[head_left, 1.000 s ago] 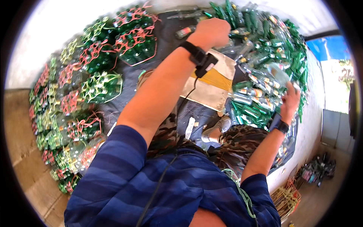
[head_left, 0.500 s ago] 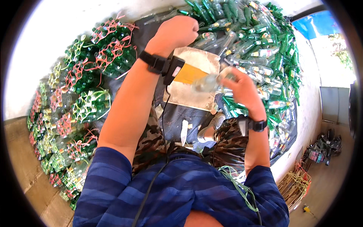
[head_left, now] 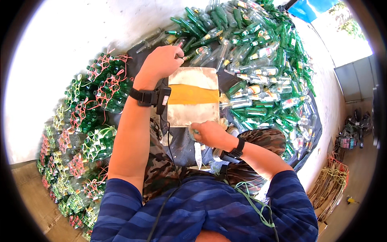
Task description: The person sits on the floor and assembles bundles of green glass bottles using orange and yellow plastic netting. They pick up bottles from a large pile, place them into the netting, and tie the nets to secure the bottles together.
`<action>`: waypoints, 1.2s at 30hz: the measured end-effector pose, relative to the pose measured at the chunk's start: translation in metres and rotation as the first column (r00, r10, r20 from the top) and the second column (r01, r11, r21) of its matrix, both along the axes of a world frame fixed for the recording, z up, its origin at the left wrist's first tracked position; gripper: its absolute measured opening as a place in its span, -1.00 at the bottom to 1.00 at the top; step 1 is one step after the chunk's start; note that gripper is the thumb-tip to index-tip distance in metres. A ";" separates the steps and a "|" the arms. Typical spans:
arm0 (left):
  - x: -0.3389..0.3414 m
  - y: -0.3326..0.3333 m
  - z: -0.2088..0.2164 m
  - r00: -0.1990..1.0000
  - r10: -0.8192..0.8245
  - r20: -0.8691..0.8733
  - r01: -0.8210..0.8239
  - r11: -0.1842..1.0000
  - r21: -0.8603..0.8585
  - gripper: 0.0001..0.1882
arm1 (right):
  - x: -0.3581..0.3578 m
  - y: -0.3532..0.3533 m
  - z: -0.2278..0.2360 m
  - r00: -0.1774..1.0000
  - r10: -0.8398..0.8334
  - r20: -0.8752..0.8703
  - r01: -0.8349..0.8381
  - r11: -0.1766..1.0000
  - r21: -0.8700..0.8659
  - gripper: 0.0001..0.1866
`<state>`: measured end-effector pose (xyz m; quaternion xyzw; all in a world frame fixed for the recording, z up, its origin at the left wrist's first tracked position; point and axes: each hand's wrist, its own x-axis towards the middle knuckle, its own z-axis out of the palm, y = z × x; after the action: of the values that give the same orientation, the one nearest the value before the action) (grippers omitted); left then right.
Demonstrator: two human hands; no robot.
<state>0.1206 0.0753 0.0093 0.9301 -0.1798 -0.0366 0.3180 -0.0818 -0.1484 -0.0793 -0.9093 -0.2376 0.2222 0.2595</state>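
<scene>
From where I stand, the board, pale with a yellow band across it, lies flat between the worker's two hands, which are well apart.

Left hand: positioned just beyond the board's upper left corner, fingers curled, near the loose bottles. Whether it grips anything cannot be determined.

Right hand: at the board's near edge, fingers closed round a small visible portion of a glassy item. The hand covers too much of it to establish its form.

Loose bottles, green and clear, many labelled, lie heaped beyond the board and to its right. Tied bundles of bottles, bound with red and yellow-green strings, stand to its left. A dark sheet extends beneath the board.

A narrow whitish strip lies on the near side of the board. Camouflage trousers cover the worker's legs, also nearside.
</scene>
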 end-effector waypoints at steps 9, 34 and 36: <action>-0.001 0.001 -0.002 1.000 0.004 -0.016 -0.004 1.000 -0.006 -0.70 | 0.011 -0.012 -0.022 0.993 -0.101 0.067 0.097 0.993 0.062 -0.77; -0.114 -0.021 -0.161 0.938 -0.157 -0.310 0.321 0.734 0.598 0.32 | 0.026 -0.080 0.089 0.972 -0.085 -0.217 0.131 0.969 0.208 -0.70; -0.140 -0.029 -0.182 0.949 -0.222 -0.226 0.315 0.740 0.594 0.34 | 0.035 -0.097 0.095 0.971 -0.141 -0.193 0.188 0.949 0.254 -0.70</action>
<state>-0.0192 0.0459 -0.1729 0.9417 -0.2669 -0.2047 -0.0042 -0.0472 -0.2450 0.0158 -0.8593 -0.1655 0.2430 0.4186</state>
